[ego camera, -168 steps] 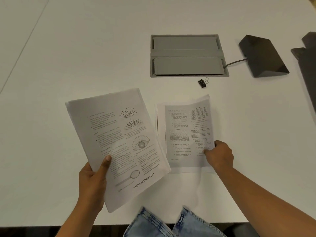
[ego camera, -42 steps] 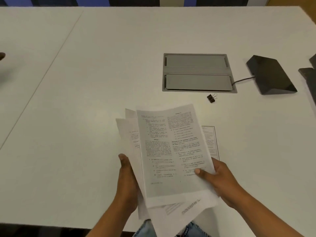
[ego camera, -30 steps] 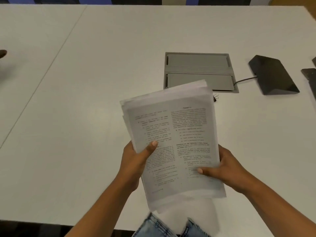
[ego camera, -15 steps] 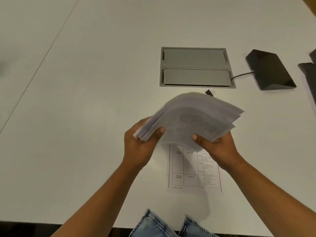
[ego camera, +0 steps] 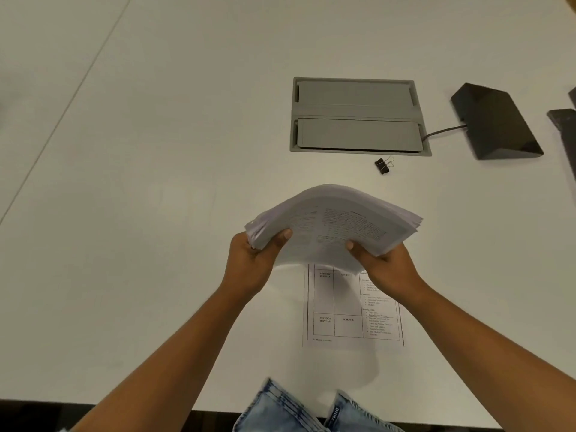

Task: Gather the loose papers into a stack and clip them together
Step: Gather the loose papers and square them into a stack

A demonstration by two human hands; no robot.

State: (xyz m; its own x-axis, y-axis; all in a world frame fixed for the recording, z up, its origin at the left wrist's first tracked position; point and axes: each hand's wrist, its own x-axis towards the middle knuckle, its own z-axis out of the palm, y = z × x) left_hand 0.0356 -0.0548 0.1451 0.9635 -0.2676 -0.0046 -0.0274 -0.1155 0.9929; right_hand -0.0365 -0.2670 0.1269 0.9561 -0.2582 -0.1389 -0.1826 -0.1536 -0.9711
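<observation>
A thick stack of printed papers [ego camera: 335, 224] hangs above the white table [ego camera: 156, 213], bowed upward in the middle. My left hand [ego camera: 252, 261] grips its near left corner, thumb on top. My right hand [ego camera: 385, 266] grips its near right edge the same way. One loose sheet with a printed table [ego camera: 349, 310] lies flat on the table beneath the stack, its far part hidden by the papers and my right hand. A small black binder clip [ego camera: 382, 166] rests on the table beyond the stack, untouched.
A grey cable hatch [ego camera: 358, 115] is set into the table behind the clip. A black wedge-shaped device [ego camera: 495, 121] with a cable sits to its right, and another dark object [ego camera: 565, 135] lies at the right edge. The table's near edge runs along the bottom.
The papers went from being held apart to one stack in both hands, then tilted from upright to nearly flat and bowed. One sheet stayed on the table.
</observation>
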